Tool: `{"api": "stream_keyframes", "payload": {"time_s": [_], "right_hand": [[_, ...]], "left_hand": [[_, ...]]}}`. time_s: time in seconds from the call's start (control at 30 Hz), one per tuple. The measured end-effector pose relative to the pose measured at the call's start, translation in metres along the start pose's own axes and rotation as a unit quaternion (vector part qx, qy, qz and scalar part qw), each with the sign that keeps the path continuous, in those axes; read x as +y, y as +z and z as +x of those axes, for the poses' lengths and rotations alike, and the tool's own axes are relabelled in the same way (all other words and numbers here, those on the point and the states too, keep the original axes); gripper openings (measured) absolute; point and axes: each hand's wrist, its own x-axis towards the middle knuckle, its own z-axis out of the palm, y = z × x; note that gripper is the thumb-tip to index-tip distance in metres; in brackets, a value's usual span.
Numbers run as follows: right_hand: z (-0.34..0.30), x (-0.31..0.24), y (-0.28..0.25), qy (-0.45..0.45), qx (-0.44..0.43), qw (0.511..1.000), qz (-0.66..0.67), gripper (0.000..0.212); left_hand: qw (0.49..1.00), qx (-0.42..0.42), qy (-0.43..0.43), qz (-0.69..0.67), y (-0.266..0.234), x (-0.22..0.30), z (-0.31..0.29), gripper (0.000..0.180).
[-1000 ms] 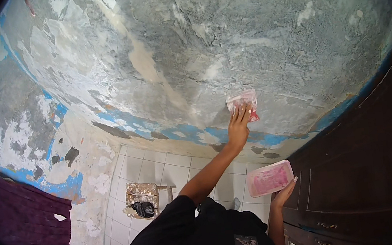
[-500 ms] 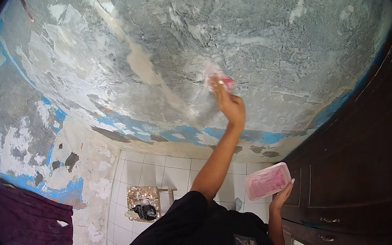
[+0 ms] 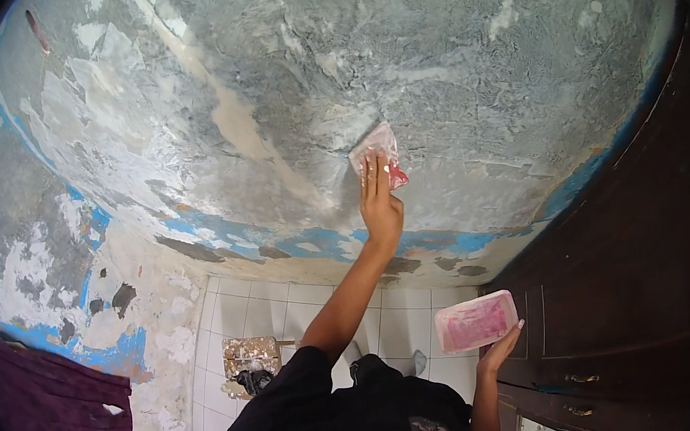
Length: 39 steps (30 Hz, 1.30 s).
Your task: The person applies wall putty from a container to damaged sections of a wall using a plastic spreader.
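Note:
My left hand [image 3: 380, 204] reaches up to the rough grey wall [image 3: 453, 116] with its fingers laid over a flat, pale spreader [image 3: 371, 145] that has a red corner. White smears cover the spreader and my fingertips, and the spreader rests against the wall surface. Lower on the right, my right hand [image 3: 499, 350] supports a shallow pink plastic tray [image 3: 479, 324] by its near right corner. Pinkish-white smears coat the inside of the tray. A beige filled streak [image 3: 240, 129] runs down the wall to the left of my left hand.
A paint-spattered stool [image 3: 250, 354] with a black plastic bag [image 3: 255, 381] stands on the white tiled floor [image 3: 303, 294]. Dark wooden furniture [image 3: 622, 293] with handles lines the right side. A purple cloth [image 3: 58, 406] hangs at the left wall. Blue paint [image 3: 322, 240] is peeling along the wall's lower part.
My left hand has shifted left and slightly down on the wall, and the spreader now lies flatter and shows more clearly. The tray stays nearly in place in my right hand.

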Motion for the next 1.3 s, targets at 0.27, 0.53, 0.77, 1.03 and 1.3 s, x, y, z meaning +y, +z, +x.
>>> {"api": "stream_keyframes", "payload": {"time_s": [0.27, 0.53, 0.77, 1.03, 1.3], "right_hand": [[-0.009, 0.000, -0.020, 0.039, 0.023, 0.999, 0.004, 0.082], [-0.006, -0.019, -0.001, -0.003, 0.050, 0.998, -0.043, 0.083], [0.000, -0.023, 0.003, -0.011, 0.049, 0.999, -0.016, 0.076], [0.001, -0.017, 0.004, 0.024, 0.022, 0.999, 0.004, 0.073], [0.015, -0.010, 0.008, 0.033, -0.023, 0.999, 0.011, 0.076]], "left_hand": [[0.995, -0.012, 0.068, 0.072, 0.033, -0.027, -0.023, 0.082], [0.980, -0.089, 0.078, 0.162, 0.110, -0.037, -0.057, 0.083], [0.989, -0.136, 0.052, 0.023, 0.064, -0.025, -0.084, 0.084], [0.987, 0.150, -0.062, -0.010, 0.067, -0.011, -0.015, 0.083], [0.992, -0.117, -0.005, -0.047, 0.087, 0.030, -0.072, 0.085]]}}
